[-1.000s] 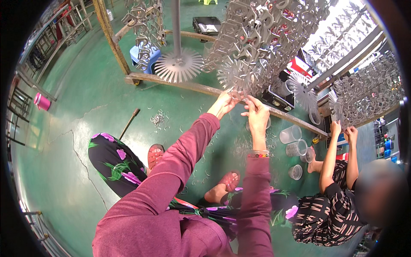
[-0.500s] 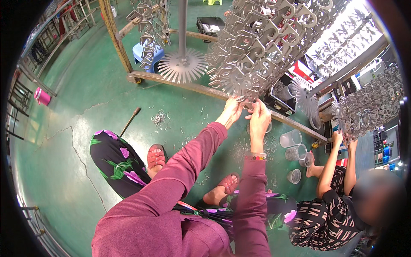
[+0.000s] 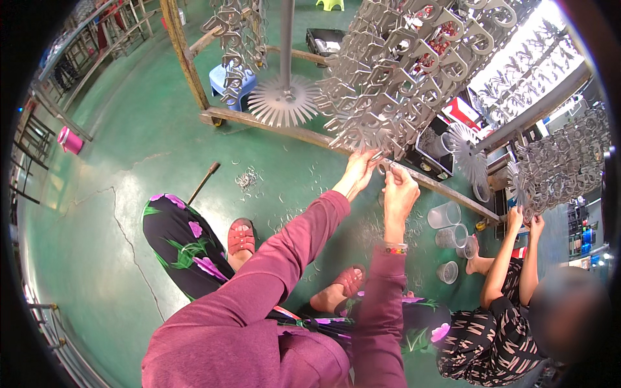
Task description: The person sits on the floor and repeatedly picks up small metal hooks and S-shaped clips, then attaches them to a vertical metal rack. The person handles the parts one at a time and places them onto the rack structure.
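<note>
Head view: both hands, left hand (image 3: 358,173) and right hand (image 3: 399,191), pinch hanging metal pieces (image 3: 381,132) just above them.

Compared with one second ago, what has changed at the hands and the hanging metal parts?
Both hands stayed raised at the lower edge of the cluster of grey metal parts. The left hand and the right hand drew a little closer together, fingers working at the lowest pieces. Whether a piece was taken or released cannot be told. The clear plastic cups on the green floor and the co-worker's hands at the neighbouring cluster stayed as they were.
</note>
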{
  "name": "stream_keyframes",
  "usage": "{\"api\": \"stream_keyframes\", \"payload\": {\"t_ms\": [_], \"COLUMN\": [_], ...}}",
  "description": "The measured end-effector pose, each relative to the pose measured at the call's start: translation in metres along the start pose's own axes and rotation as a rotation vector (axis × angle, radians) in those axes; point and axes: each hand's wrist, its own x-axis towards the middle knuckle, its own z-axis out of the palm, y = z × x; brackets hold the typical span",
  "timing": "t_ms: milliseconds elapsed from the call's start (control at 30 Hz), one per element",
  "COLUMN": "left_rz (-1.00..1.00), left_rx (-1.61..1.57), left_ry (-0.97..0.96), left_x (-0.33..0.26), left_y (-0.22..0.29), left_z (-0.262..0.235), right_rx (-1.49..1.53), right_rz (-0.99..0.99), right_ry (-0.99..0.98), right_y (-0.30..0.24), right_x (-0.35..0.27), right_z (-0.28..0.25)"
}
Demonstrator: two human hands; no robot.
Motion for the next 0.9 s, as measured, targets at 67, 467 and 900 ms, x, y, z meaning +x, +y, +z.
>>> {"api": "stream_keyframes", "payload": {"t_ms": [67,467,900], "left_rz": [-0.025,-0.154,0.630], "left_rx": [-0.014,0.224,1.439], "left_ry": [-0.011,-0.097,-0.211], "left_x": [-0.001,-0.021,-0.147], "left_y": [0.006,0.021,0.106], "left_z": [-0.001,-0.007,0.050], "right_rx": [-0.059,-0.257,-0.167], "right_rz": [-0.070,-0.145,-0.221], "right_ry": [0.016,0.071,0.073], "right_y": [-0.006,-0.010,-0.034], "right_x": [-0.004,-0.030,-0.068], "right_z": [-0.003,-0.020,-0.018]}}
